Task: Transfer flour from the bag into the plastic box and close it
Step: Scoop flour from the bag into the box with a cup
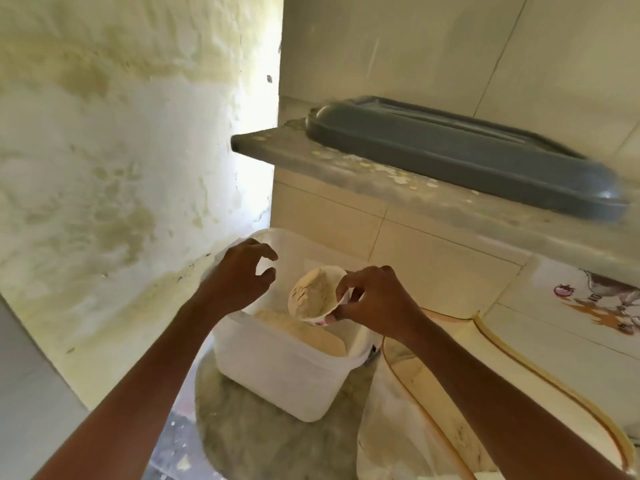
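Flour (304,336) lies in a low pale heap on the floor of your box (277,372), a translucent white plastic tub that stands open on a round stone slab (249,441) near the stained wall (114,161). Your right hand (375,299) pinches a small cup (317,296) by its rim, thumb and fingers curled round the edge; the cup is tipped on its side over the box, mouth turned toward you, and is packed with flour that clings to its inner wall. Your left hand (242,275) hovers above the far left corner of the box with fingers loosely curled and spread, gripping nothing; whether the fingertips touch the rim cannot be told. Just right of the box, the bag (408,417), clear plastic dusted white, sags open beneath your right forearm; how much it holds cannot be told. Higher up, a grey lid (467,157) rests flat on a stone shelf (346,174) flecked with spilt crumbs, well apart from the box. Pale tiles (433,265) back the shelf, and one printed tile (606,299) at the right edge shows a cartoon figure.
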The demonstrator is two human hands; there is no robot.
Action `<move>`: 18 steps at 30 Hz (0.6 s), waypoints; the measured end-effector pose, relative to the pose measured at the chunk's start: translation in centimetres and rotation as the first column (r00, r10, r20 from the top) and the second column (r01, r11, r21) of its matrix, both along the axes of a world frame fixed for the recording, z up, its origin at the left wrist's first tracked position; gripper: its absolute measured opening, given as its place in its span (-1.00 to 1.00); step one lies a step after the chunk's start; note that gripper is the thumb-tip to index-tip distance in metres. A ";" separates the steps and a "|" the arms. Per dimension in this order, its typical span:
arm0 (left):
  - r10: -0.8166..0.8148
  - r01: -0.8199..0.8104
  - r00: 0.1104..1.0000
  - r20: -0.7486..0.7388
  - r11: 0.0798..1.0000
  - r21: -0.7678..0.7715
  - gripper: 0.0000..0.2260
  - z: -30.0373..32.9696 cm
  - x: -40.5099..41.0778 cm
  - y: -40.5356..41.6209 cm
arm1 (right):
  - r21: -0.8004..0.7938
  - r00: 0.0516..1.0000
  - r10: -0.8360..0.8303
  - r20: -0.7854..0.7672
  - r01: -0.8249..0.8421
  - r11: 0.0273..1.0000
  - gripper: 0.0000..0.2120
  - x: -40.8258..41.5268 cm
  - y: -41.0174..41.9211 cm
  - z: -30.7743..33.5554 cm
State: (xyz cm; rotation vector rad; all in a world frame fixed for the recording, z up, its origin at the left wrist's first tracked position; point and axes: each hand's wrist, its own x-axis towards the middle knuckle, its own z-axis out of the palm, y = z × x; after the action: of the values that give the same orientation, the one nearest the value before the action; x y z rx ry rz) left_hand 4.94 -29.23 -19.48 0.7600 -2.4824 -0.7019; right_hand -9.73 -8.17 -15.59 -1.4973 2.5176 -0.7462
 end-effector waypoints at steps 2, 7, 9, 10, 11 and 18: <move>0.011 -0.012 1.000 0.018 1.000 0.028 -0.73 0.1 0.3 -0.1 | 0.121 1.000 0.030 -0.002 -0.030 0.992 -0.66 -0.1 -1.3 -1.1; 0.009 -0.010 0.999 0.045 1.000 0.017 -0.77 -0.2 0.1 -0.4 | 0.324 0.977 0.068 -0.200 0.000 0.946 -0.76 0.3 -1.9 -2.6; 0.026 -0.027 0.999 0.033 0.999 0.024 -0.77 -0.4 0.0 -0.5 | 0.386 0.968 0.119 -0.220 -0.026 0.922 -0.75 0.4 -1.8 -2.6; 0.029 -0.030 0.999 0.033 0.999 0.028 -0.77 -0.4 -0.1 -0.5 | 0.433 0.960 0.160 -0.228 -0.047 0.900 -0.76 0.5 -1.7 -2.5; 0.029 -0.030 0.999 0.042 0.999 0.029 -0.76 -0.5 -0.1 -0.5 | 0.475 0.953 0.192 -0.232 -0.061 0.878 -0.76 0.7 -1.7 -2.5; 0.032 -0.031 0.995 0.098 0.999 -0.010 -0.72 -0.7 -0.4 -0.6 | 0.499 0.955 0.182 -0.235 -0.043 0.866 -0.76 0.6 -2.1 -2.7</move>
State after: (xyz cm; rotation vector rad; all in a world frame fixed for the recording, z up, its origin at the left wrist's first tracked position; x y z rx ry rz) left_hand 4.52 -29.86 -20.14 0.8475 -2.5541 -0.6565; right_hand -9.16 -10.26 -18.25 -1.6165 2.4990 0.1378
